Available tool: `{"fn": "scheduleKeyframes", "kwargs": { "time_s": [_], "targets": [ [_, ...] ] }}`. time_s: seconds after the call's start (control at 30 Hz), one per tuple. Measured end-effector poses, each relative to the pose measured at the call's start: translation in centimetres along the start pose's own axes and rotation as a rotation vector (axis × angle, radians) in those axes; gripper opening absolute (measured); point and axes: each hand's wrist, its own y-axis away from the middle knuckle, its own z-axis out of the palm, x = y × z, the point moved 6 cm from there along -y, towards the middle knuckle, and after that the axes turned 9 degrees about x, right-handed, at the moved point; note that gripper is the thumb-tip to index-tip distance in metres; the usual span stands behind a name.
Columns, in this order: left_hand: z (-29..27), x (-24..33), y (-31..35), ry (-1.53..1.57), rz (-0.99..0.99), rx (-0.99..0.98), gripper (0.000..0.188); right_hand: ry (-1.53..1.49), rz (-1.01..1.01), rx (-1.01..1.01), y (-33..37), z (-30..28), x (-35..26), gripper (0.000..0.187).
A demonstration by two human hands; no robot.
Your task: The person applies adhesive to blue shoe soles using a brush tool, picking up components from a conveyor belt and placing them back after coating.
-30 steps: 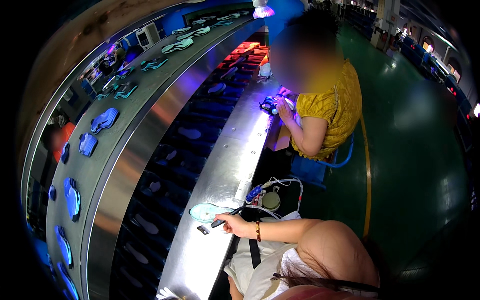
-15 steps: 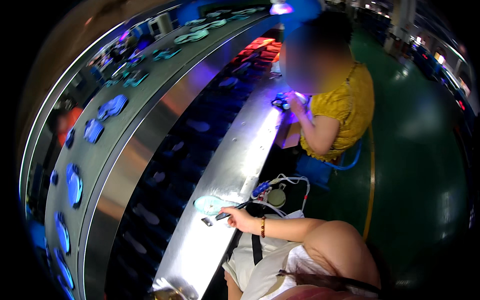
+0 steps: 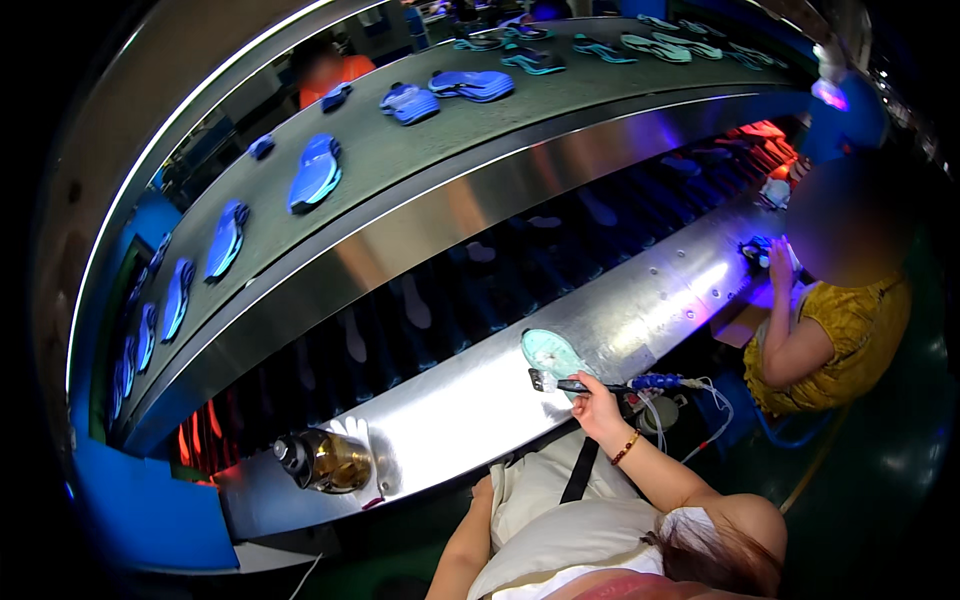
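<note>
My right hand point(image 3: 597, 408) is closed around the black handle of a flat brush point(image 3: 570, 385). Its pale bristle end points left, just over the near edge of a pale teal shoe sole point(image 3: 548, 345). The sole lies on a long metal bench point(image 3: 470, 400); whether the bristles touch it I cannot tell. By the handle's rear end are a blue fitting point(image 3: 652, 382) and thin white tubes point(image 3: 712, 400). My left hand point(image 3: 484, 489) rests low by my lap at the bench's near edge, its fingers mostly hidden.
A bottle of amber liquid point(image 3: 335, 462) lies at the bench's left, beside something white point(image 3: 352, 432). Dark slots holding soles point(image 3: 415, 300) run behind. Above, a conveyor belt point(image 3: 385, 165) carries several blue soles point(image 3: 315, 172). A person in yellow point(image 3: 835, 340) works at right.
My view has turned left, bringing the bottle and the bench's left end into sight. My right hand still holds the brush beside the teal sole. My left forearm shows more.
</note>
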Motion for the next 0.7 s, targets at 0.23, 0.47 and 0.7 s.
{"fn": "scheduleKeyframes", "kwargs": {
  "time_s": [0.23,0.47,0.7],
  "targets": [
    [0.1,-0.3,-0.3,0.036,-0.063,0.029,0.040,0.030,0.027,-0.017,0.1,0.7,0.5,0.018],
    [0.8,1.3,-1.1,0.070,-0.061,0.049,0.042,0.048,-0.007,0.038,0.4,-0.1,-0.9,0.018],
    [0.4,1.3,-1.7,0.100,-0.060,0.155,0.041,0.053,-0.018,0.022,-0.6,0.0,-0.7,0.021]
  ]
}}
